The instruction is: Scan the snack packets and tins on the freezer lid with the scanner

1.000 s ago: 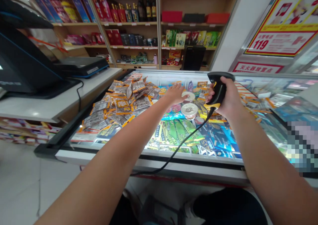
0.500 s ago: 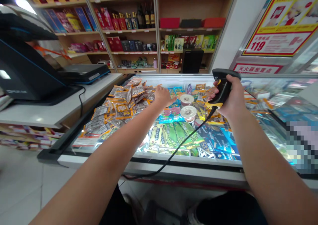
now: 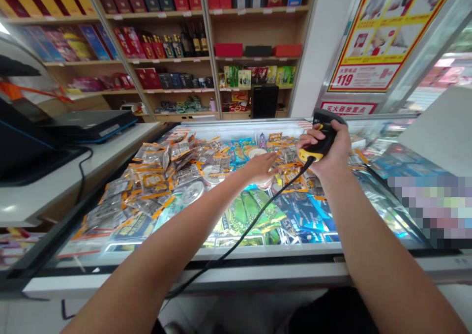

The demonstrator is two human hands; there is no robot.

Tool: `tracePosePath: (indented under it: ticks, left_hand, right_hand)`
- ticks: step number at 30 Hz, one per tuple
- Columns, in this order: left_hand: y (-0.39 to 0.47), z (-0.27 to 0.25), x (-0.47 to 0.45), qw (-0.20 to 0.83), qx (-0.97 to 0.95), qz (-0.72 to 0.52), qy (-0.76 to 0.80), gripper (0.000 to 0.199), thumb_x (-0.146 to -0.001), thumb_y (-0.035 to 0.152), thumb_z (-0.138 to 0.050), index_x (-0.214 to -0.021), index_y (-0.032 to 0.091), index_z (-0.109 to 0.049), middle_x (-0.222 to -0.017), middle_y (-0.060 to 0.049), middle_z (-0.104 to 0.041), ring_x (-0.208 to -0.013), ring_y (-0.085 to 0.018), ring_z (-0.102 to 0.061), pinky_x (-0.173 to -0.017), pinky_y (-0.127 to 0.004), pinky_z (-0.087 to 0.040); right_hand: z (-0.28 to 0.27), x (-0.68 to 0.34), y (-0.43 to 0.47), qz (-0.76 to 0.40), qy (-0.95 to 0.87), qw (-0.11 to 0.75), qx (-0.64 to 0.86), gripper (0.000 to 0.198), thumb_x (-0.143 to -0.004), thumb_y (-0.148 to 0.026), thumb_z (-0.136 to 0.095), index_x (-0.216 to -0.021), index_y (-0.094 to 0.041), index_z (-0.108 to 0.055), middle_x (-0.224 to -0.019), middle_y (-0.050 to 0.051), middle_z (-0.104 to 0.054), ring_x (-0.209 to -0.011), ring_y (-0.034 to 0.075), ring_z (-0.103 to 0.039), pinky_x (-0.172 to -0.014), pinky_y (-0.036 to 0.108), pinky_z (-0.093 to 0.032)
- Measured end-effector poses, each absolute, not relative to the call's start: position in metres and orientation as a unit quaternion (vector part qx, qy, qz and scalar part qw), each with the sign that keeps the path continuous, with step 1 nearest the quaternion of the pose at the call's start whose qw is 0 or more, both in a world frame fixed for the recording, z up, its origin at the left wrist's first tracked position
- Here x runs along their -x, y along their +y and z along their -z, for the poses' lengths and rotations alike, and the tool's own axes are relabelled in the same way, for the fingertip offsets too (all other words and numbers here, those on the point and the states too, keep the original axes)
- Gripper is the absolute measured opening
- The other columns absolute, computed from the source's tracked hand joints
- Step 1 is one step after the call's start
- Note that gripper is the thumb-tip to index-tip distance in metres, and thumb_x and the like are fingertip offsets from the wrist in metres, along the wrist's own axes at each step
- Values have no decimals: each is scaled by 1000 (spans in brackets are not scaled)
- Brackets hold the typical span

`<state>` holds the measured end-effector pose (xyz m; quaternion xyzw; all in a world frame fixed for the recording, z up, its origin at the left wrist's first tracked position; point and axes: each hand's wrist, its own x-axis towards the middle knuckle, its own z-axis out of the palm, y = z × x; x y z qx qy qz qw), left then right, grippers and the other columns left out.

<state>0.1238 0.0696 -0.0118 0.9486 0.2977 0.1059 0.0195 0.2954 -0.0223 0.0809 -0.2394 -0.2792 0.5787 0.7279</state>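
Fingers (image 3: 313, 134) of the right hand (image 3: 335, 156) grip one scanner (image 3: 326, 138) — one cable (image 3: 254, 221) attached

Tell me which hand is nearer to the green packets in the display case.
Left. The left hand is by a white-lidded cup, just beyond the green packets; the right hand is farther right and higher, gripping the scanner.

From here I can't tell whether the left hand (image 3: 260, 169) touches the tub (image 3: 257, 152) it partly hides. The right hand (image 3: 338, 147) covers some of the scanner (image 3: 326, 136). Left, a black machine (image 3: 18, 142) is cut off; far price labels (image 3: 241, 12) are unreadably small.
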Motion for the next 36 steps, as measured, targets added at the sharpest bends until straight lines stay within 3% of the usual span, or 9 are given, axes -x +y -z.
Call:
tracePosePath:
  ticks: [5, 8, 12, 15, 20, 24, 29, 32, 36]
  left_hand:
    - [46, 7, -87, -1, -943, -72, 324, 71, -100, 66, -24, -157, 24, -30, -164, -10, -29, -150, -27, -29, -118, -41, -32]
    - [22, 8, -66, -11, -932, -52, 360, 81, -95, 77, -23, -159, 28, -25, -166, -10, -24, -151, -31, -27, -117, -46, -32]
    - [-13, 7, -40, -43, -922, -45, 382, 95, -91, 81, -27, -162, 20, -11, -165, -16, -25, -152, -33, -25, -119, -48, -27]
    - [-34, 3, -24, -59, -923, -31, 378, 97, -90, 81, -32, -162, 18, -14, -164, -19, -27, -151, -36, -24, -119, -51, -26]
    - [-56, -1, -15, -28, -916, -1, 401, 101, -86, 85, -34, -159, 14, -27, -163, -23, -24, -151, -40, -23, -117, -56, -29]
    - [-70, 0, -18, -27, -915, 12, 402, 105, -83, 89, -33, -157, 15, -32, -163, -22, -24, -151, -40, -24, -117, -56, -30]
    - [-71, 1, -21, -72, -924, -36, 375, 104, -84, 86, -37, -156, 11, -34, -159, -22, -36, -150, -40, -26, -118, -54, -28]
    - [-60, 4, -22, -83, -927, -82, 355, 99, -87, 84, -36, -157, 14, -31, -164, -18, -26, -152, -38, -21, -120, -51, -25]
    - [-51, 11, -21, -57, -936, -71, 341, 106, -87, 85, -33, -156, 5, -28, -165, -21, -18, -154, -36, -12, -124, -47, -18]
  right_hand:
    - [-82, -290, -21, -612, -301, 658, 318, 26, -85, -46, -61, -76, -25, -49, -51, -7, -40, -43, 11, -41, -47, 26, -44]
    - [-76, -285, -19, -685, -321, 543, 365, 19, -84, -41, -63, -82, -23, -56, -51, -7, -41, -42, 11, -40, -43, 25, -41]
    - [-66, -260, -23, -731, -362, 406, 413, 24, -88, -45, -62, -83, -21, -60, -51, -4, -46, -41, 12, -41, -37, 25, -37]
    - [-59, -233, -27, -709, -358, 410, 447, 28, -91, -45, -63, -79, -20, -60, -58, 1, -56, -46, 14, -51, -41, 26, -45]
    - [-43, -211, -18, -612, -358, 465, 530, 28, -96, -41, -59, -81, -18, -65, -82, 10, -72, -69, 18, -68, -65, 29, -58]
    - [-34, -219, -7, -497, -433, 493, 567, 28, -94, -38, -64, -75, -18, -66, -77, 8, -70, -62, 15, -64, -53, 23, -52]
    - [-48, -226, -17, -600, -400, 437, 538, 36, -98, -46, -52, -76, -20, -61, -55, 4, -56, -42, 14, -49, -38, 26, -43]
    - [-57, -227, -29, -657, -421, 373, 501, 38, -93, -54, -56, -79, -19, -64, -55, 6, -58, -43, 16, -51, -39, 27, -44]
    - [-56, -225, -37, -658, -469, 300, 506, 45, -87, -60, -62, -69, -19, -62, -57, 9, -60, -46, 17, -53, -41, 28, -46]
